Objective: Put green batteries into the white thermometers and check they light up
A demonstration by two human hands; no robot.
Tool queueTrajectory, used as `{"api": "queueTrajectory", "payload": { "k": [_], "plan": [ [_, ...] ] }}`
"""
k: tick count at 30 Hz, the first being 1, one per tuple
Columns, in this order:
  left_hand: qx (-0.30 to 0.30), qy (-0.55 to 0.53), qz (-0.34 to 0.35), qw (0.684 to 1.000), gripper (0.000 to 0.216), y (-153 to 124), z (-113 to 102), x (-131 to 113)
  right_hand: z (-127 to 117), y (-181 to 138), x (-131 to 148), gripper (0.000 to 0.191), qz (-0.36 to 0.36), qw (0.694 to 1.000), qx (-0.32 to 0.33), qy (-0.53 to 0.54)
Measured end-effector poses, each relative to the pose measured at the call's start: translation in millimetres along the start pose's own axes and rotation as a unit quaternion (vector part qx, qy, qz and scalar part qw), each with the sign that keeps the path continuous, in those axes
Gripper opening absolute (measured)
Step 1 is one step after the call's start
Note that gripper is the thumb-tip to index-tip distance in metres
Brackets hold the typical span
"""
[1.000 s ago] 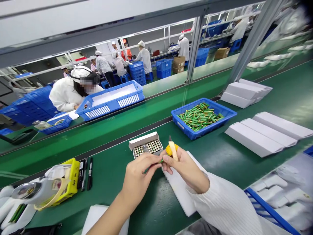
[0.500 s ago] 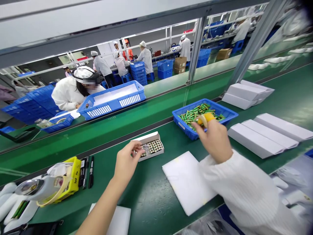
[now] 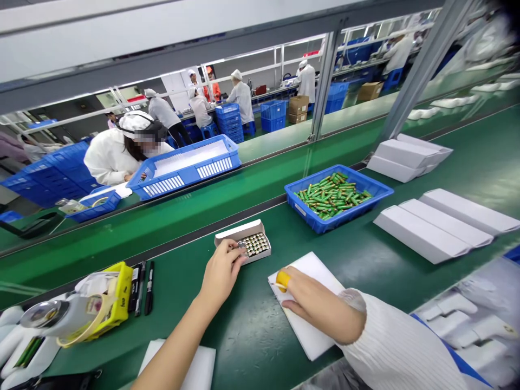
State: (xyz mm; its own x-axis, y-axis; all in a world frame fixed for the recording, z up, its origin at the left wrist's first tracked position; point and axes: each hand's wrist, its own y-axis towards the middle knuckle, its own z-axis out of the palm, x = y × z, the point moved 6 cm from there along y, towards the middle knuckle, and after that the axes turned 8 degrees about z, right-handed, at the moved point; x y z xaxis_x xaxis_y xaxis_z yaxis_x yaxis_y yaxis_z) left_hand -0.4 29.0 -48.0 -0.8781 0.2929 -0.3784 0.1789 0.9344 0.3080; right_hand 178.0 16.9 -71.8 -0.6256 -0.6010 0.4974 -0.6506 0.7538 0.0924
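Left hand (image 3: 221,273): fingers narrowed over the left end of the open white box (image 3: 247,229); we cannot tell what they pinch.
Metal-ended cylinders (image 3: 257,244): ends up in that box; a knock from these fingers could tilt some.
Right hand (image 3: 312,298): half curled over the white pad (image 3: 312,341); its grip is hidden from us.
Blue tray (image 3: 345,219): far side, heaped with green cylinders (image 3: 333,192); careless reaching could spill some.

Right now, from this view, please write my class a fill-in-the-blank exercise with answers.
The small box at the left hand is ____, not closed.
The tray heaped with green cylinders is coloured ____.
The sheet beneath the right hand is coloured ____.
Dark pens lie beside the ____ basket.

Missing words: open; blue; white; yellow.
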Motion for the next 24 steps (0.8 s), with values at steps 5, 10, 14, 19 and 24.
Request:
{"api": "queueTrajectory", "payload": {
  "k": [5,10,14,19,24],
  "plan": [
    [0.035,-0.199,-0.024,0.979,0.022,-12,-7,-26,-4,6,-12,0.009,0.074,0.989,-0.032,0.124],
    [0.062,-0.345,-0.042,0.936,0.017,-16,-2,-56,-16,10,-6,0.007,0.090,0.960,-0.057,0.260],
    [0.028,-0.347,-0.042,0.936,0.013,-11,-2,-57,-14,9,1,0.009,0.076,0.944,-0.059,0.316],
    [-0.027,-0.251,-0.005,0.967,0.010,-4,-19,-45,-8,11,-8,0.014,0.106,0.931,-0.086,0.340],
    [-0.111,-0.083,-0.028,0.990,0.015,1,-35,-10,-2,14,-24,0.011,0.160,0.924,-0.116,0.328]
  ]
}}
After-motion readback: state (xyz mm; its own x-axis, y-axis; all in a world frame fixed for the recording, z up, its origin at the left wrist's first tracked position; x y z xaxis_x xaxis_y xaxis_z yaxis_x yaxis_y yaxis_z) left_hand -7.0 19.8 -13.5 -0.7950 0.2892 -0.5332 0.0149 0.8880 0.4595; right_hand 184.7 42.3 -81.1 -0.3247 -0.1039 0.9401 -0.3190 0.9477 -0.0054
